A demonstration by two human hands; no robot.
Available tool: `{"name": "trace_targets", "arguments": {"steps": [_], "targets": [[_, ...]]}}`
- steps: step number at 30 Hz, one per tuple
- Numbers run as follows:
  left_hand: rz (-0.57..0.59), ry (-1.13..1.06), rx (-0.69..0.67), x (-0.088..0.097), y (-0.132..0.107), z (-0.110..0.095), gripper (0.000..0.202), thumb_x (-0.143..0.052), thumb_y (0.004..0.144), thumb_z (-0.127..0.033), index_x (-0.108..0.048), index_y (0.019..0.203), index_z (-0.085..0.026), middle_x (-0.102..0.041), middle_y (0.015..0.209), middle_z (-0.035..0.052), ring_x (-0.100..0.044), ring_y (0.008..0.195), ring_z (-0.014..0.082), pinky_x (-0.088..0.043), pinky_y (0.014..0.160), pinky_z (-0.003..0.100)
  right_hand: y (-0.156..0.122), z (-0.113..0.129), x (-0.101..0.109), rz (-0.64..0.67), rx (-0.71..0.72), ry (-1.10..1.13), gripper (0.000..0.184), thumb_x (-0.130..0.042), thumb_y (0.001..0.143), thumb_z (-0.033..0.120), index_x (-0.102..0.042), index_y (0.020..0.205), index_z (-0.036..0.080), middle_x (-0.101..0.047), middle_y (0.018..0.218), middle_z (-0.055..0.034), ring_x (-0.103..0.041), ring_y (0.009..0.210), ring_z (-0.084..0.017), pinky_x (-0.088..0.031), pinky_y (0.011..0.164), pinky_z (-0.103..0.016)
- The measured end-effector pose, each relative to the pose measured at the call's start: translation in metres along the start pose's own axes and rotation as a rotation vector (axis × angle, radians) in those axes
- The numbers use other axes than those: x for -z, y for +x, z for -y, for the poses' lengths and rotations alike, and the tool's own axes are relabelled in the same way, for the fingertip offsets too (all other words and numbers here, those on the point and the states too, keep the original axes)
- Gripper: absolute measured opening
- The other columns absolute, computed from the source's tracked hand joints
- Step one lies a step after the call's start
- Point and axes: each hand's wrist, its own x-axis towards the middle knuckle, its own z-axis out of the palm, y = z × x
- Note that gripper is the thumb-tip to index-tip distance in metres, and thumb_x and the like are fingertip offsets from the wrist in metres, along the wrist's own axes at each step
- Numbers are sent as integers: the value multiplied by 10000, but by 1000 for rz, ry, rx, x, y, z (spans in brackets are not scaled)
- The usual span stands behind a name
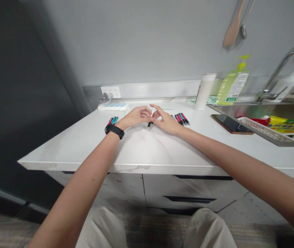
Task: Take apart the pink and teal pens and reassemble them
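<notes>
Over the middle of the white counter (147, 148), my left hand (136, 116) and my right hand (165, 120) meet at their fingertips around a pen (149, 124). Its black lower end points down toward the counter. A thin white part rises between my fingers, and my fingertips hide the rest of the pen. Beside my left wrist, which wears a black watch (114, 131), lie several pink and teal pens (114, 120). More pink and teal pens (181, 119) lie in a row just beyond my right wrist.
A white power strip (113, 106) lies at the back left below the wall socket (111, 92). To the right are a white cylinder (205, 92), a yellow-green pump bottle (233, 86), a phone (231, 124) and a sink (252, 109) with a tap (278, 72).
</notes>
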Motion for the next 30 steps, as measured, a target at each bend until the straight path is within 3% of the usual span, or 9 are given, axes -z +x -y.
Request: {"name": "trace_targets", "arguments": {"steps": [6, 13, 17, 22, 26, 30], "targets": [[-6, -12, 18, 1, 0, -1, 350, -756, 633, -326, -600, 890, -147, -662, 794, 28, -625, 795, 149, -468, 820, 334, 3, -4, 2, -46, 29, 35, 631, -530, 847, 339, -318, 1429, 219, -616, 984, -59, -585, 888, -179, -487, 754, -295], [-39, 81, 82, 1, -2, -4, 292, -724, 660, -351, -632, 840, -139, -651, 777, 29, -592, 741, 135, -452, 755, 297, 4, -10, -1, -45, 20, -15, 745, -502, 857, 265, -127, 1498, 225, -621, 984, -48, -590, 883, -171, -487, 780, -311], [-164, 168, 248, 7, -4, 1, 224, -704, 653, -300, -616, 789, -147, -632, 686, 20, -570, 630, 116, -430, 631, 256, 1, -11, 2, 24, -57, -251, 603, -486, 862, 208, -314, 1437, 153, -617, 1058, -85, -590, 908, -177, -461, 877, -339], [-266, 428, 410, 20, -7, 9, 83, -662, 592, -223, -617, 626, -162, -620, 568, 10, -540, 556, 125, -381, 539, 237, -3, -18, 6, 192, -147, -544, 371, -538, 829, 173, -590, 1190, 99, -617, 1060, -135, -585, 983, -224, -420, 935, -345], [-178, 620, 514, 28, -8, 18, 67, -660, 528, -202, -612, 482, -189, -604, 472, 5, -530, 513, 146, -385, 541, 260, -2, -24, 7, 195, -170, -536, 246, -544, 814, 135, -673, 1024, 144, -641, 973, -122, -607, 878, -219, -443, 856, -335], [-53, 549, 475, 30, -9, 23, 195, -713, 529, -301, -596, 406, -206, -584, 422, 9, -488, 450, 138, -355, 507, 269, 0, -25, 7, 126, -183, -430, 276, -576, 788, 111, -647, 1049, 166, -656, 902, -93, -605, 831, -209, -446, 828, -339]]}}
